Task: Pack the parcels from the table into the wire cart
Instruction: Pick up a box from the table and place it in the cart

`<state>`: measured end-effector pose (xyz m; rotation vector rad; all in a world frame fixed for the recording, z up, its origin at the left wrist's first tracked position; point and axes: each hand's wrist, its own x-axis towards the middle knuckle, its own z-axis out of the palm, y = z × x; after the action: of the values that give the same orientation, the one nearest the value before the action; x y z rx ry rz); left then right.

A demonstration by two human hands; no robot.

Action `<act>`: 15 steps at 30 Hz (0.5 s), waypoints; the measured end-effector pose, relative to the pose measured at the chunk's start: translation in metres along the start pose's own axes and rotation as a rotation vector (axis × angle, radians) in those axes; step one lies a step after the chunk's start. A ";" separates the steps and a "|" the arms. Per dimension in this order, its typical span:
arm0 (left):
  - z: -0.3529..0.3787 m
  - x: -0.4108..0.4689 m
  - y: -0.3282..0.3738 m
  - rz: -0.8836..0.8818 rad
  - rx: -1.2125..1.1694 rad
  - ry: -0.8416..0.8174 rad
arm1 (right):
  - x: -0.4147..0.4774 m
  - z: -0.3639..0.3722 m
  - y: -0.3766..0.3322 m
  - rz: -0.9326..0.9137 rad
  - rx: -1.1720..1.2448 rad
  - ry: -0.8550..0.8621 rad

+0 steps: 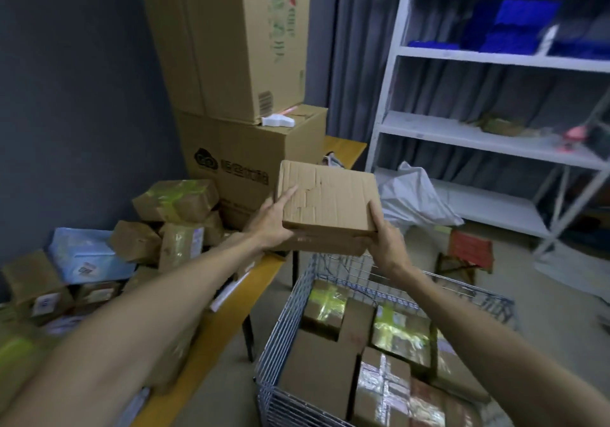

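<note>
- Head view: left grip and right grip are clasping opposite edges of the cardboard box above the far rim of the wire cart.
- Keeping it level while lowering is seeming wise.

I see both hands, left and right, gripping a cardboard parcel above the part-filled wire cart.

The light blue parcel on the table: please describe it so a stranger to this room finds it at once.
Start at the tall stack of big brown cardboard cartons against the dark wall. Left of it, on the yellow-edged table, lies a heap of small parcels. The light blue parcel with a white barcode label is the only blue one; its neighbours are brown cardboard.
</note>
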<state>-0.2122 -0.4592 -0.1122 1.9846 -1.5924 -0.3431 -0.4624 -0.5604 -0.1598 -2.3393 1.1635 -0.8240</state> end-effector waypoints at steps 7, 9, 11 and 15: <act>0.098 0.022 0.085 0.072 0.010 -0.136 | -0.048 -0.064 0.099 0.174 -0.033 0.016; 0.120 0.028 0.096 0.085 0.029 -0.165 | -0.060 -0.073 0.117 0.216 -0.039 0.011; 0.137 0.034 0.102 0.091 0.043 -0.188 | -0.067 -0.078 0.130 0.264 -0.017 0.001; 0.166 0.045 0.101 0.093 0.038 -0.239 | -0.074 -0.073 0.154 0.317 0.014 0.005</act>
<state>-0.3699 -0.5601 -0.1813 1.9484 -1.8447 -0.5329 -0.6353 -0.5952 -0.2182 -2.0671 1.4754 -0.7209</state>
